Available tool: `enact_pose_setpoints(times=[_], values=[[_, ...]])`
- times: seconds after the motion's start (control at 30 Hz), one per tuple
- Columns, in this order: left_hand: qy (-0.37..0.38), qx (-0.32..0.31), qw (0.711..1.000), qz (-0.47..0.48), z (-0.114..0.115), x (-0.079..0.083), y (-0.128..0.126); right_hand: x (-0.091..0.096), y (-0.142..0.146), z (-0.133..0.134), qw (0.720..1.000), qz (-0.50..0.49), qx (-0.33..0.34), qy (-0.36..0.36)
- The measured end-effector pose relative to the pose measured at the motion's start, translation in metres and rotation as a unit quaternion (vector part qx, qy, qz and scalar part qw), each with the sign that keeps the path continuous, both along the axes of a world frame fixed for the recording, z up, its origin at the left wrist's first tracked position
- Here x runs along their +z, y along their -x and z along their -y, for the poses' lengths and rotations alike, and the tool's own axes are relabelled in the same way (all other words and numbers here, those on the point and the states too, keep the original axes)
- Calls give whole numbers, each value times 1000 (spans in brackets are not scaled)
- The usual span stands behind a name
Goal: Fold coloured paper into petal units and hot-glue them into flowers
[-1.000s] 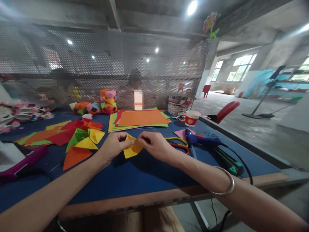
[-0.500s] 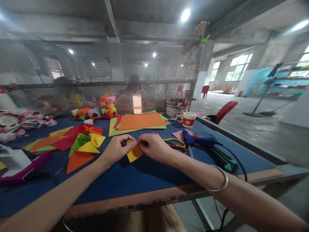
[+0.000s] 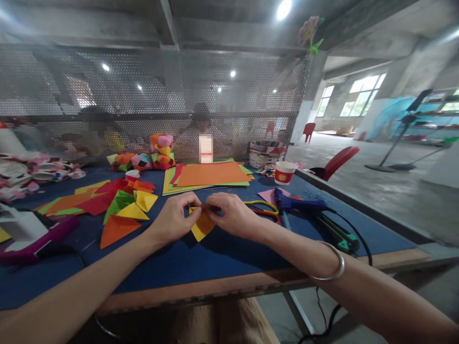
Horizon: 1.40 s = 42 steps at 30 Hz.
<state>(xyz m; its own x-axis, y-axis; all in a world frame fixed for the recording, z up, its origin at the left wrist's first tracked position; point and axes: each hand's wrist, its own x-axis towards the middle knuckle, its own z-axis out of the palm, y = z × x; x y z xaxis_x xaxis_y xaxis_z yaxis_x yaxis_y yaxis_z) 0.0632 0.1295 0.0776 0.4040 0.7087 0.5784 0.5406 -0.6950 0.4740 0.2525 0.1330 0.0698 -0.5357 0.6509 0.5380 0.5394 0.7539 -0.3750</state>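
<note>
Between my two hands, just above the blue table top [image 3: 172, 272], is a small piece of folded yellow paper [image 3: 202, 227]. My left hand [image 3: 179, 215] pinches its upper left edge between thumb and fingers. The upper right edge is gripped by my right hand [image 3: 231, 214], whose fingertips partly hide the paper. Right beside that hand lie scissors [image 3: 263, 209] with yellow and red handles. To the left, folded paper pieces in orange [image 3: 118, 231], green [image 3: 120, 205] and yellow [image 3: 145, 200] rest in a loose group.
Behind my hands lies a stack of coloured paper [image 3: 215, 174]. A blue glue gun [image 3: 301, 203], a green-handled cutter [image 3: 340, 236] and a paper cup [image 3: 284, 173] stand or lie to the right. A purple and white device [image 3: 39, 239] is at left. Perforated metal screen [image 3: 143, 67] closes the back.
The view has shifted slightly. Both hands still grip the yellow paper, which now hangs with its lower corner pointing more directly down.
</note>
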Motion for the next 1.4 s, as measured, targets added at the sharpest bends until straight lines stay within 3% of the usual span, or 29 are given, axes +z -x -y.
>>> enact_pose_setpoints(times=[0.2, 0.37, 0.53, 0.7, 1.0, 1.4], values=[[64, 74, 992, 73, -7, -2, 3, 8, 1, 3, 990, -54, -69, 112], [79, 102, 979, 160, -15, -8, 6, 9, 2, 5, 979, -12, -84, 187], [141, 85, 968, 189, -15, -8, 5, 8, 1, 2, 984, -8, -112, 140], [132, 67, 982, 119, -15, -9, 4, 6, -3, -2, 987, -34, -134, 85], [127, 23, 988, 84, -8, -10, 0, 4, -5, -4, 991, -16, -110, 75], [111, 17, 994, 17, -3, -10, 0, 9, -4, 2, 994, -19, -54, 91]])
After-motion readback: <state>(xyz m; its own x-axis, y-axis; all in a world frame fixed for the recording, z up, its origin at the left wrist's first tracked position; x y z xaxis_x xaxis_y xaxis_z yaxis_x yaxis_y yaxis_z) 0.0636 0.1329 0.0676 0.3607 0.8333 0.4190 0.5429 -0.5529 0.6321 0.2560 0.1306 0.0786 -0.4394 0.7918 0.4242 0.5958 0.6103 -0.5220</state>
